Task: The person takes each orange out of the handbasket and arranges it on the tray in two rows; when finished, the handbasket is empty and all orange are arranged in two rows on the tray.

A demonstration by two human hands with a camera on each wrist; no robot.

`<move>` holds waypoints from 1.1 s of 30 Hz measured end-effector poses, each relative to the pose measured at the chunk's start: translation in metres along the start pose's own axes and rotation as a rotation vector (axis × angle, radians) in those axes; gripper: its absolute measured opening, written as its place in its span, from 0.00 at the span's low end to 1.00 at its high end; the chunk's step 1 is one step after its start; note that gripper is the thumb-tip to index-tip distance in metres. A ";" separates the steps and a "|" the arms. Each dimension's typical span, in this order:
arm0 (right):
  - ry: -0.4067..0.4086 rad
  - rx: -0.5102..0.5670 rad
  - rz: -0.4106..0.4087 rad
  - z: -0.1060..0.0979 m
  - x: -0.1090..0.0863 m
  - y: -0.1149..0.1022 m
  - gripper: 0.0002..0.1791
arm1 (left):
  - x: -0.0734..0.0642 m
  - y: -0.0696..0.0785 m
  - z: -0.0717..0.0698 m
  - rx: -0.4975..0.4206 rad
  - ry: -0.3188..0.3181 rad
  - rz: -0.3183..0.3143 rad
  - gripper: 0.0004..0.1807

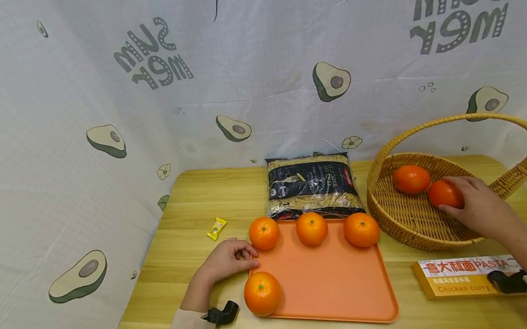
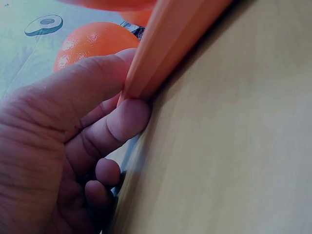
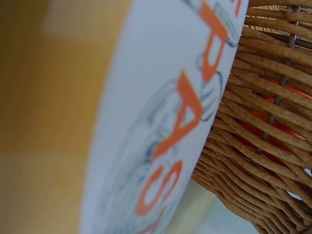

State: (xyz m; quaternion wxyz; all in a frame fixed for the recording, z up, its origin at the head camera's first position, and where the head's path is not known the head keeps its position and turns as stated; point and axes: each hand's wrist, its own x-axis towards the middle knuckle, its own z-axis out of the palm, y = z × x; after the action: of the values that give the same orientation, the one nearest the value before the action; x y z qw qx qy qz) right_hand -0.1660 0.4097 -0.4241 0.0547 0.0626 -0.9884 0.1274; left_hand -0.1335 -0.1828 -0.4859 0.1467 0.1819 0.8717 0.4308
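Observation:
My left hand (image 1: 230, 259) is at the left edge of an orange tray (image 1: 327, 281). In the left wrist view, its thumb and a finger pinch the tray's rim (image 2: 158, 58). Several oranges (image 1: 311, 228) sit along the tray's far edge and near-left corner. My right hand (image 1: 485, 206) reaches into a wicker basket (image 1: 412, 221) and grips a reddish-orange round fruit (image 1: 444, 194) on its floor. Beside that lies a second reddish-orange fruit (image 1: 411, 179). The right wrist view shows the basket's woven side (image 3: 263, 141), but the right hand is out of its sight.
A pasta box (image 1: 461, 280) lies in front of the basket, below my right forearm. Behind the tray is a bag of penne (image 1: 310, 182). A small yellow packet (image 1: 216, 228) lies left of the tray. The basket's tall handle (image 1: 451, 119) arches over it.

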 end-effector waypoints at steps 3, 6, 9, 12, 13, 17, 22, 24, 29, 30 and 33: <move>-0.002 0.022 0.021 0.000 0.000 0.000 0.41 | 0.000 0.000 0.000 0.002 -0.002 0.000 0.08; 0.014 0.039 0.035 -0.001 -0.001 -0.002 0.41 | 0.001 0.000 0.001 0.002 -0.004 0.002 0.08; 0.027 0.054 0.045 -0.004 -0.005 -0.005 0.41 | 0.001 0.000 0.001 0.004 -0.005 0.001 0.08; 0.040 0.064 0.043 -0.007 -0.008 -0.007 0.41 | 0.001 -0.001 0.001 0.007 -0.005 0.000 0.07; 0.045 0.067 0.042 -0.008 -0.009 -0.007 0.41 | 0.001 -0.001 0.000 0.006 -0.005 -0.002 0.07; 0.056 0.069 0.046 -0.015 -0.011 -0.012 0.42 | 0.000 -0.001 0.000 0.001 -0.004 -0.004 0.08; 0.053 0.080 0.047 -0.024 -0.014 -0.023 0.44 | -0.001 0.000 -0.001 -0.011 -0.002 -0.004 0.07; 0.049 0.092 0.053 -0.027 -0.016 -0.028 0.46 | -0.001 0.000 -0.001 -0.013 -0.003 -0.004 0.07; 0.086 0.113 0.053 -0.031 -0.021 -0.043 0.49 | -0.001 0.000 0.000 -0.007 0.000 0.001 0.07; 0.092 0.116 0.050 -0.032 -0.022 -0.046 0.49 | -0.001 0.000 0.000 -0.005 0.001 0.002 0.07; 0.111 0.128 0.041 -0.033 -0.025 -0.055 0.50 | -0.001 0.001 0.000 0.000 0.003 0.003 0.07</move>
State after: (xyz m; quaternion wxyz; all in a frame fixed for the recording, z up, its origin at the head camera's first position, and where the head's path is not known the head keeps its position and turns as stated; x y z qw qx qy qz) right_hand -0.1309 0.3680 -0.3817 0.1028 0.0387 -0.9748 0.1944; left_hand -0.1329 -0.1831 -0.4852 0.1449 0.1827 0.8715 0.4314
